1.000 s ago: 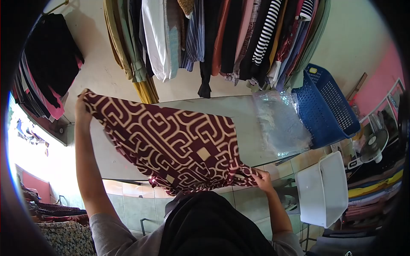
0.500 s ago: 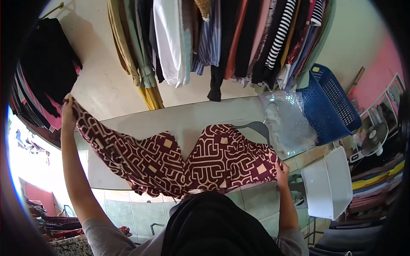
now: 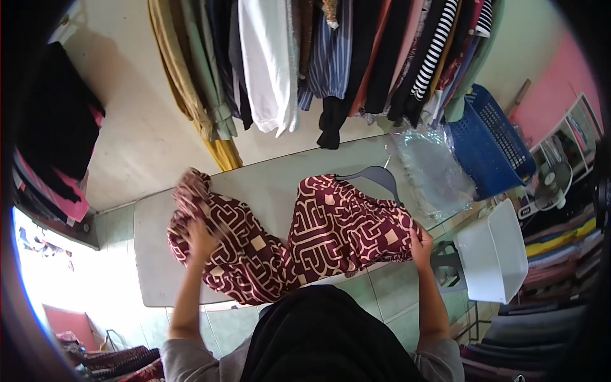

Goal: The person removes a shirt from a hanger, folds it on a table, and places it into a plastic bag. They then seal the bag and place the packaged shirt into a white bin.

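Note:
A maroon garment point(image 3: 324, 232) with a cream maze-like pattern lies across the grey table, partly bunched. A grey hanger point(image 3: 377, 179) shows at its upper right edge. My right hand point(image 3: 420, 245) pinches the garment's right end, close to the table's front edge. On the left, my left hand point(image 3: 202, 240) is at the bunched sleeve part; its fingers are smeared by motion, so I cannot tell whether they grip the cloth. Above that hand, a loose fold of the same fabric stands up, blurred.
Clothes point(image 3: 267, 70) hang in a row behind the grey table point(image 3: 156, 274). At the right are clear plastic bags point(image 3: 433, 172), a blue basket point(image 3: 490, 146), a white bin point(image 3: 493, 254) and a fan point(image 3: 552, 188). Dark garments point(image 3: 57, 121) hang at the left; folded clothes are stacked lower right.
My left hand has swung from the far left in toward the middle and down, and the stretched-out sleeve has folded into a bunch. My right hand stays on the garment's right end.

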{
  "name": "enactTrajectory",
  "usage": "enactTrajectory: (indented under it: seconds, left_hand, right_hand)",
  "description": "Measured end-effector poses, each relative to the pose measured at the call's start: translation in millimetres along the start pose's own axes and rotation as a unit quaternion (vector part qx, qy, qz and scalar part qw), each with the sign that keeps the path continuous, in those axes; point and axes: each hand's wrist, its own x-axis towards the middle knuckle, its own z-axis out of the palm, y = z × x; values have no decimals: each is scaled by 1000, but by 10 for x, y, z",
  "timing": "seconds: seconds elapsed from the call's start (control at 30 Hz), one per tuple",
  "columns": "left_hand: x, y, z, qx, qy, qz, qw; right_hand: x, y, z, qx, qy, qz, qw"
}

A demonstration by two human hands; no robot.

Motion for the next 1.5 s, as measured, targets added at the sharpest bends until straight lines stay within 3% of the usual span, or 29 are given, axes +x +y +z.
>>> enactTrajectory:
  seconds: [0.03,0.1,0.23,0.3,0.43,0.5,0.63,0.7,0.77,0.8,0.83,0.9,0.93,0.97,1.07,1.1,1.17,1.2,1.23,1.3,1.37,1.43,1.5]
  left_hand:
    - [-273,181,35,-45,-151,-41,987]
    - [-577,84,558,-28,-130,35,990]
    - [-548,-133,616,-59,37,72,995]
    - [-394,-431,482,-30,-36,122,991]
    - [-71,-1319,619,-12,60,145,988]
    - [28,-1580,457,16,8,99,995]
    - [50,-1979,390,23,67,35,997]
    - [93,-2054,361,29,23,18,999]
    - [-57,-1664,44,-42,6,-73,996]
    - [-95,-1658,111,-17,59,-61,996]
    - [-206,-1362,-52,28,71,-110,991]
    - [-230,-1541,214,4,-23,-125,992]
    - [-201,-1884,513,-114,32,-22,993]
    - [-173,-1932,526,-114,32,-21,993]
    - [-154,-1895,489,-315,40,-97,943]
    - [-125,-1834,485,-315,43,-95,943]
    - [-41,-1683,460,-276,207,-120,931]
    - [-115,-1224,194,-196,248,-203,927]
    - [-102,-1013,121,-152,283,-189,928]
    - [-48,-576,48,-190,336,-47,921]
    - [-25,-90,69,-309,262,82,911]
    - [-188,581,-63,-299,199,194,913]
    - [-318,1114,-198,-346,117,318,875]
  right_hand:
    - [-35,-21,16,-12,-3,1,1000]
    - [-98,-31,53,-24,9,3,1000]
    - [-215,-6,59,2,27,17,999]
    - [-242,-27,40,-5,29,2,1000]
    - [-269,-73,-60,-33,30,-21,999]
    - [-285,-144,-133,-34,34,-15,999]
    - [-303,-80,-259,-44,45,-21,998]
    - [-299,-105,-279,-38,42,-25,998]
    - [-279,-168,-265,-32,44,-25,998]
    - [-264,-213,-240,-33,43,-23,998]
    - [-245,-263,-204,-28,31,-15,999]
    - [-219,-288,-137,-23,21,-5,1000]
    - [-204,-284,-121,-34,5,-11,999]
    - [-188,-285,-105,-45,-11,-18,999]
    - [-163,-339,-40,-47,-16,-23,998]
    - [-152,-369,-22,-54,-25,-29,998]
    - [-131,-424,22,-16,-28,-28,999]
    - [-120,-446,25,-23,-35,-27,999]
    - [-115,-462,27,-31,-42,-26,998]
    - [-107,-469,25,-36,-51,-20,998]
    - [-120,-489,31,-43,-66,-14,997]
    - [-118,-543,82,-21,-96,0,995]
    - [-95,-592,110,-28,-110,-18,993]
